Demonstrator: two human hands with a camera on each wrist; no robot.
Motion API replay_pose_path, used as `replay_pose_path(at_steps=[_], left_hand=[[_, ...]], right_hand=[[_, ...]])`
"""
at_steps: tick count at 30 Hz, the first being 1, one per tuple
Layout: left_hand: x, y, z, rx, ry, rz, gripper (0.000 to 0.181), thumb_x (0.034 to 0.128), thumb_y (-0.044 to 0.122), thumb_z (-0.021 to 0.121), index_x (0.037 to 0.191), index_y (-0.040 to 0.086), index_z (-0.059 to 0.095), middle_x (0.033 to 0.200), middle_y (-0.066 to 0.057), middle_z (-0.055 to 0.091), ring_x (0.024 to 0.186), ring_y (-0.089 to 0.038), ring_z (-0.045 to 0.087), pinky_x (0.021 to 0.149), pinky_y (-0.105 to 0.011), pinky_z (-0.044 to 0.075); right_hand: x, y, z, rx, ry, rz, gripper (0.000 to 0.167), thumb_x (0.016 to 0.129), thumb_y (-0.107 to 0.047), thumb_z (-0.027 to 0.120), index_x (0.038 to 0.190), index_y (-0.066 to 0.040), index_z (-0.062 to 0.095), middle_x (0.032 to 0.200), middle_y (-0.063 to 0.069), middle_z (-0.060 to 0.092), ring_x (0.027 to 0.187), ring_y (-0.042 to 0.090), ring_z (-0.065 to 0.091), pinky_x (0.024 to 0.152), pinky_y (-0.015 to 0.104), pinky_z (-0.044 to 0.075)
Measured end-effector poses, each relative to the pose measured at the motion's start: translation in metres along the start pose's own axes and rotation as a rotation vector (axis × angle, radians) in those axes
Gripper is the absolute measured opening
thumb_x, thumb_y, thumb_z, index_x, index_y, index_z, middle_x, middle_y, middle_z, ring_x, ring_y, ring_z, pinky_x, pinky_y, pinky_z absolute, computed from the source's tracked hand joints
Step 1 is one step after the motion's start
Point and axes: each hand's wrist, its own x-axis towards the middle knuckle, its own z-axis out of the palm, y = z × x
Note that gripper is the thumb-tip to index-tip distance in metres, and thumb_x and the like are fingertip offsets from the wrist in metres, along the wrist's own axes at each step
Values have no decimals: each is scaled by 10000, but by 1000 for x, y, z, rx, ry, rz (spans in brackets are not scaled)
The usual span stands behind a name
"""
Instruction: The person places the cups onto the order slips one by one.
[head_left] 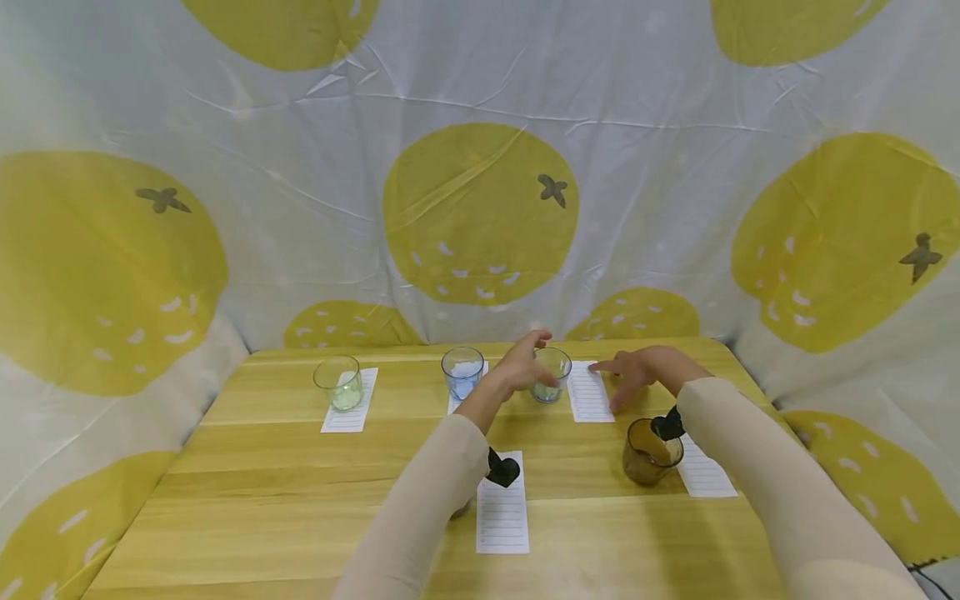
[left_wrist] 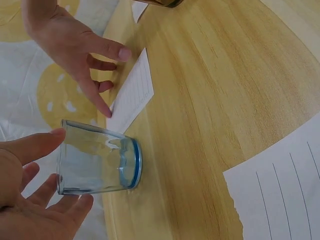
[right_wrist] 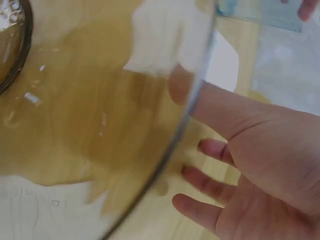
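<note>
In the head view my left hand (head_left: 517, 367) reaches a clear, blue-bottomed glass (head_left: 550, 390) standing at the table's back. The left wrist view shows the thumb at the rim of this glass (left_wrist: 97, 160) and loosely spread fingers along its other side. To its right, my right hand (head_left: 641, 372) is spread over a lined paper strip (head_left: 591, 396), and one fingertip touches the strip's far end. The right wrist view shows the right thumb and fingers (right_wrist: 202, 210) apart, holding nothing, beyond the rim of a brown glass (right_wrist: 167, 155).
A greenish glass (head_left: 341, 387) and a blue glass (head_left: 462, 375) stand at the back left beside paper strips. The brown glass (head_left: 647, 458) stands below my right wrist. Another strip (head_left: 502, 517) lies in front, beside something mostly hidden by my left forearm. A patterned curtain (head_left: 480, 217) hangs behind.
</note>
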Motion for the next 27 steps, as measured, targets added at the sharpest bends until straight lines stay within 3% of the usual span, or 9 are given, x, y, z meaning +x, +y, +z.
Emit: replay_pose_path(at_steps=[6,9,18,27], left_hand=[[1,-2,-1,24,-4,-5,828,834,-101,798,1549,113,439,1577,-178,405,1437,-424,373,1070,-495,452],[1,-3,-2,32,-18,-7,843,832,-100,801,1560,84,418,1577,-182,404,1432,-418,380,1061,-496,458],[3,-10,0,106,9,-34,845,841,-96,797,1570,79,407,1543,-123,466,1385,-390,450,1024,-458,484],[3,-12,2,72,10,26,838,829,-88,813,1557,67,429,1530,-153,470,1369,-413,461,1001,-456,506]], right_hand=[[-2,-7,2,-134,37,3,933,909,-433,789,1616,-104,276,1405,336,405,1313,504,431,1058,657,377],[0,-7,3,-152,53,7,907,920,-418,781,1604,-103,275,1362,308,424,1280,489,453,1042,655,392],[10,-6,7,-137,89,15,889,907,-417,809,1590,-143,311,1302,265,422,1222,456,471,1005,641,425],[9,4,15,-106,92,18,901,914,-447,793,1607,-146,303,1260,239,416,1160,420,485,991,627,436]])
